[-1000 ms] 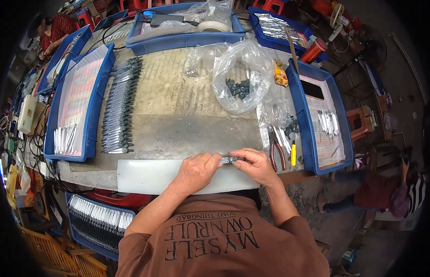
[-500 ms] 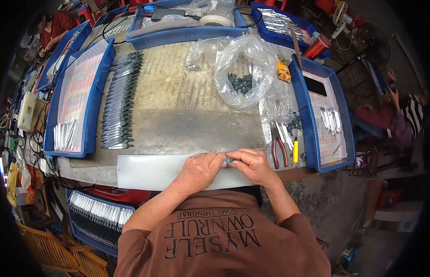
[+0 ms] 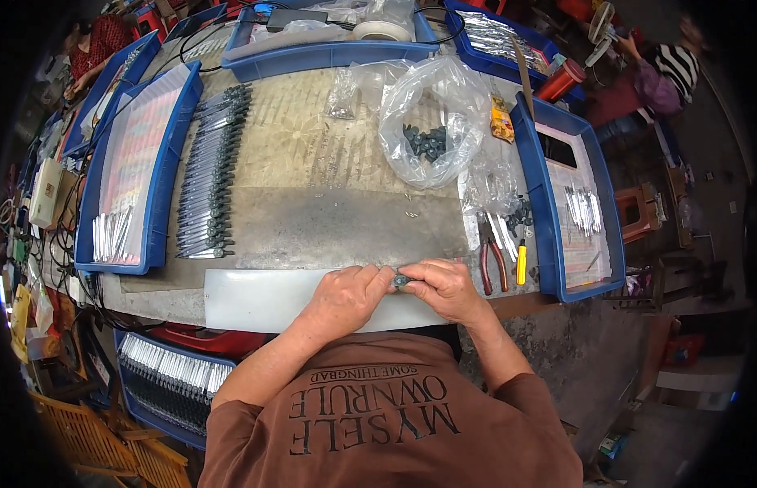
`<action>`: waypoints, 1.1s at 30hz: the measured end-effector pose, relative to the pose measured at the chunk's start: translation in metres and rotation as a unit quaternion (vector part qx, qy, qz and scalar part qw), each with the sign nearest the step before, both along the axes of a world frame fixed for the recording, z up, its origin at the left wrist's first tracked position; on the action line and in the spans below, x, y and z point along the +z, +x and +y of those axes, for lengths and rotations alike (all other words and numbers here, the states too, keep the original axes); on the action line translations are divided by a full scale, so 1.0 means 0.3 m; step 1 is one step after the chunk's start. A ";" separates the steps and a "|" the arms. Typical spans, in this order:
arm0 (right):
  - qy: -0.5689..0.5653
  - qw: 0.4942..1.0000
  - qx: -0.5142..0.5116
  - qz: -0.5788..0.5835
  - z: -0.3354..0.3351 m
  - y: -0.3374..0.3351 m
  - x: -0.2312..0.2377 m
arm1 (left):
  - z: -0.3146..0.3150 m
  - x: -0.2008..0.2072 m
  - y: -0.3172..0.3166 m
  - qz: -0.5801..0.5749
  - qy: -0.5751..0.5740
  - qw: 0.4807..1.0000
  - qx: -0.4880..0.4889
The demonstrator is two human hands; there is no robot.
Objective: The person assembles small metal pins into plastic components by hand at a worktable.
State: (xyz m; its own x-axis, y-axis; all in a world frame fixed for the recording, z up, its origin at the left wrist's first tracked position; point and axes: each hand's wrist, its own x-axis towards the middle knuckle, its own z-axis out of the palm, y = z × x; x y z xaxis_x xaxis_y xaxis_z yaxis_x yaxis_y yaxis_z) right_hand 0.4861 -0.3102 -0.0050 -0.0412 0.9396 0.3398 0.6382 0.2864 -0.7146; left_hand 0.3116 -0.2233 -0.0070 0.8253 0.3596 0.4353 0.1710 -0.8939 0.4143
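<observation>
My left hand [image 3: 346, 297] and my right hand [image 3: 443, 286] meet at the near edge of the workbench [image 3: 330, 187], over a pale grey sheet [image 3: 256, 297]. Both pinch one small grey metal part [image 3: 400, 281] between their fingertips. A long row of finished slim metal pieces [image 3: 212, 175] lies on the bench to the left. A clear plastic bag [image 3: 431, 122] holding small dark parts sits beyond my hands.
Blue trays ring the bench: one at left [image 3: 134, 171] with metal pieces, one at right [image 3: 569, 203], more at the back. Red-handled pliers [image 3: 491, 260] and a yellow screwdriver [image 3: 521, 264] lie right of my hands. A person in a striped top [image 3: 667, 69] is at far right.
My hands stay together on the small part, with slight finger movement. The person at the right has moved further back along the bench.
</observation>
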 end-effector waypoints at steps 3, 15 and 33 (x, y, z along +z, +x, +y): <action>-0.007 1.000 0.007 0.021 0.005 -0.005 0.007 | -0.004 0.005 -0.003 0.012 0.009 1.000 0.001; 0.000 1.000 0.013 0.024 0.014 0.000 0.011 | 0.007 0.010 0.004 0.014 0.013 1.000 0.006; 0.002 1.000 -0.019 0.011 -0.005 0.001 -0.022 | 0.004 -0.013 0.018 0.019 -0.011 1.000 0.005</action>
